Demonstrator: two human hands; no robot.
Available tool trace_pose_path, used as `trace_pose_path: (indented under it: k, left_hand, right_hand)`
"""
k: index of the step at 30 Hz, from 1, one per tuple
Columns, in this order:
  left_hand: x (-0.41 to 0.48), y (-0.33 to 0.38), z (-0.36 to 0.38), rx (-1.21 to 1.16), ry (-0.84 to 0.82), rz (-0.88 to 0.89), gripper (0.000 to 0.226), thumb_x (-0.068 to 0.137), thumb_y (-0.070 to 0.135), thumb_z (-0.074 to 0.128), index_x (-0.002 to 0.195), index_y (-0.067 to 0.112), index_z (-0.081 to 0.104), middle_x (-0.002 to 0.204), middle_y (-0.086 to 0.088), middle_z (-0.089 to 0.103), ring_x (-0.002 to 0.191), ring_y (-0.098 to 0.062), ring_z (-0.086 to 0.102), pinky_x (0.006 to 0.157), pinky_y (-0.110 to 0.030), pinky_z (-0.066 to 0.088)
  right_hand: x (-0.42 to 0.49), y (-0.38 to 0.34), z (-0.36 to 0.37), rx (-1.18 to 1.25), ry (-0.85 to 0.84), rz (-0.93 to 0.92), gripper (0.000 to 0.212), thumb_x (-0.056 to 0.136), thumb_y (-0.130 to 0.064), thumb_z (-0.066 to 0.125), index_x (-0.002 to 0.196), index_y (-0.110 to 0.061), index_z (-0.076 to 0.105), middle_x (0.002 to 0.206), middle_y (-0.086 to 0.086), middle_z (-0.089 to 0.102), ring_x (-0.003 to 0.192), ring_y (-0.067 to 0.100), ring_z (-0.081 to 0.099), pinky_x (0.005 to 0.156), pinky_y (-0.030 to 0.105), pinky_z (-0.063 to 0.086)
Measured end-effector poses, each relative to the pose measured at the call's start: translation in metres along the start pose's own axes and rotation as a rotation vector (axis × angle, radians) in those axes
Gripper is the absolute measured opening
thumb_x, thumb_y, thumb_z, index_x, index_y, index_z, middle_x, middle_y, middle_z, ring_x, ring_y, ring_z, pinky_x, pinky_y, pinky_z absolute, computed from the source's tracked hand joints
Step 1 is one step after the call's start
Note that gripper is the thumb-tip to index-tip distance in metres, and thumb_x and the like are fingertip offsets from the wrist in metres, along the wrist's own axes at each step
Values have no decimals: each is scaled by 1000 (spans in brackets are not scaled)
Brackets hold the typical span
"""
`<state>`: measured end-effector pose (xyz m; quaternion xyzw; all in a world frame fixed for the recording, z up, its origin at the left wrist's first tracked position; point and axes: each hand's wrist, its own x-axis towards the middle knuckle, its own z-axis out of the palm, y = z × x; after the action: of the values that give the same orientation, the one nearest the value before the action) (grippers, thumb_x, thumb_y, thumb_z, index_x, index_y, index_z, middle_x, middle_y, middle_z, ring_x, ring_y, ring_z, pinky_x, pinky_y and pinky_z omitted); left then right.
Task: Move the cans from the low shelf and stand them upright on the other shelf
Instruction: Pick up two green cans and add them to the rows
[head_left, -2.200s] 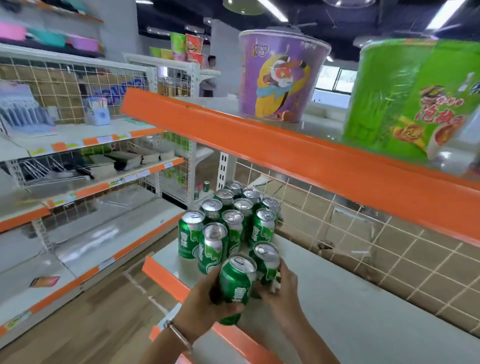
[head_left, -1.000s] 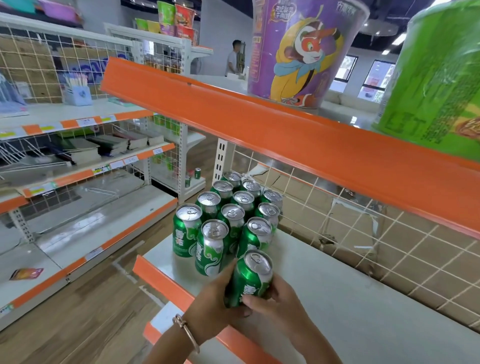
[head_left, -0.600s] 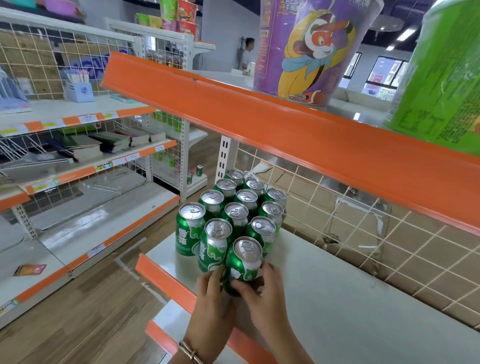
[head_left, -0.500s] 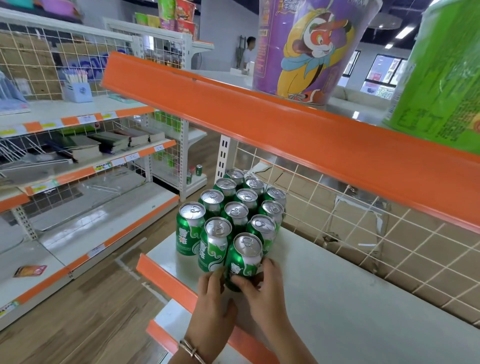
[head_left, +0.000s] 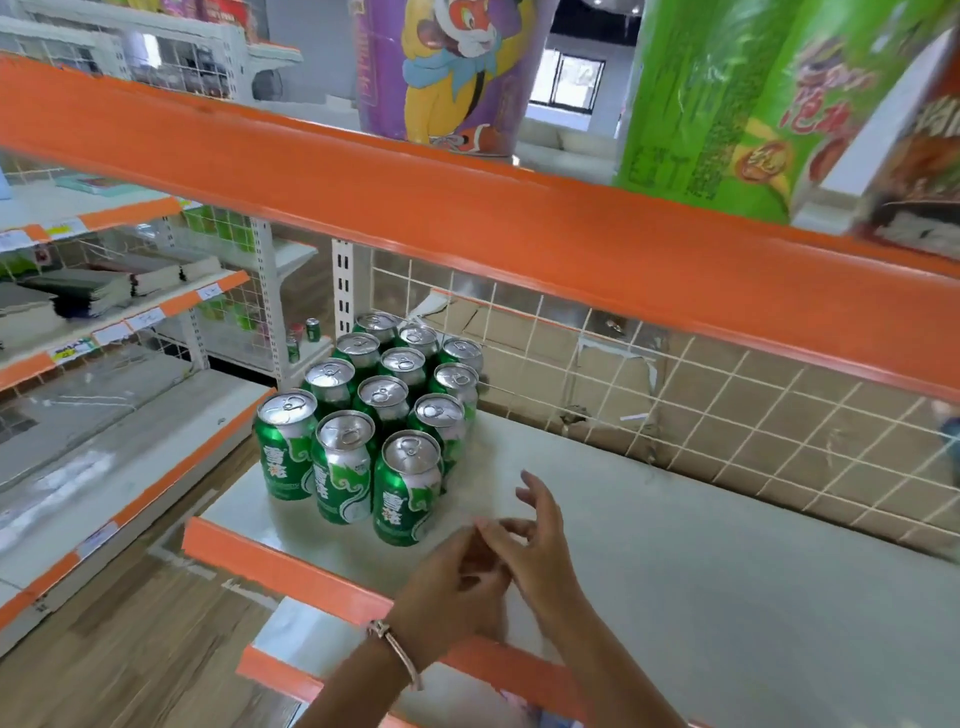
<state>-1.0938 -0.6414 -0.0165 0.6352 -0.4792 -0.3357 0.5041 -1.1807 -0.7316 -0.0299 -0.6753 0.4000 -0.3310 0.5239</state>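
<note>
Head view: green cans (head_left: 407, 488) stand upright, tops up; left hand (head_left: 457, 587) and right hand (head_left: 540, 545) loosely open, empty.

Bare forearms; thin, seemingly metal bracelet (head_left: 396, 649) on left wrist

Purple tub (head_left: 447, 73) beside green tub (head_left: 727, 98) (both overhead).

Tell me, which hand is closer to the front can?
Left, narrowly. The left hand sits just below the front can; the right hand is off to its right. Neither touches it.
</note>
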Motion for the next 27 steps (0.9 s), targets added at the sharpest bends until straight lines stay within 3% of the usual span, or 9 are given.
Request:
trace_pose_path:
  k: [3,10,14,18,20,22,24,26,27]
  left_hand:
    - [15,0,28,3,-17,-33,39,70,31,77,101,27,54,105,7,65,99,-8,63,89,-23,52]
    - [28,32,129,8,-214,47,90,64,26,83,139,24,31,131,10,39,122,-8,41,100,-24,39]
    - [16,54,205,-100,-340,68,113,55,37,84,145,31,16,149,6,23,135,-14,32,108,-33,34]
    - [-7,85,290,-112,-417,160,116,54,34,86,139,42,8,143,17,15,139,-15,24,113,-42,29]
    - [-25,102,333,-135,-421,201,120,55,30,87,143,38,6,138,21,11,139,-16,23,113,-43,30]
    - [-47,119,376,-166,-421,209,130,47,33,90,145,33,5,139,19,11,140,-20,24,112,-45,30]
    - [-68,134,418,-179,-418,235,140,35,42,91,143,31,3,141,15,10,139,-22,24,113,-46,29]
    - [-88,148,460,-178,-415,290,139,31,48,90,139,29,3,143,9,11,140,-22,24,114,-40,27]
    - [-97,157,479,-187,-430,304,138,31,54,88,137,27,4,144,6,12,139,-22,25,114,-36,26]
  right_hand:
    - [-15,5,-42,-13,123,17,67,82,-15,72,137,-28,36,132,1,37,101,9,59,73,23,55]
    - [-67,18,-152,-54,364,85,70,82,-20,72,140,-28,32,131,-6,31,110,9,51,62,16,54]
    - [-112,30,-222,-52,524,96,70,81,-17,73,137,-30,34,132,-7,31,114,11,50,71,19,53]
    - [-168,42,-295,-60,672,132,71,79,-23,75,138,-27,35,132,-7,32,115,13,49,84,26,51]
    - [-195,49,-329,-59,769,155,79,76,-26,78,141,-23,34,134,-6,32,116,15,48,91,31,48]
    - [-224,53,-364,-70,859,169,100,63,-39,84,145,-17,30,136,-3,32,125,21,44,101,37,44]
    - [-256,55,-401,-60,908,179,118,53,-50,81,148,-14,22,143,3,31,130,18,38,102,26,38]
    - [-287,59,-435,-37,919,178,112,64,-36,83,150,-14,14,147,3,28,128,11,33,90,7,30]
    - [-302,61,-452,-28,932,176,114,66,-33,84,150,-20,10,150,4,26,133,10,30,94,6,27]
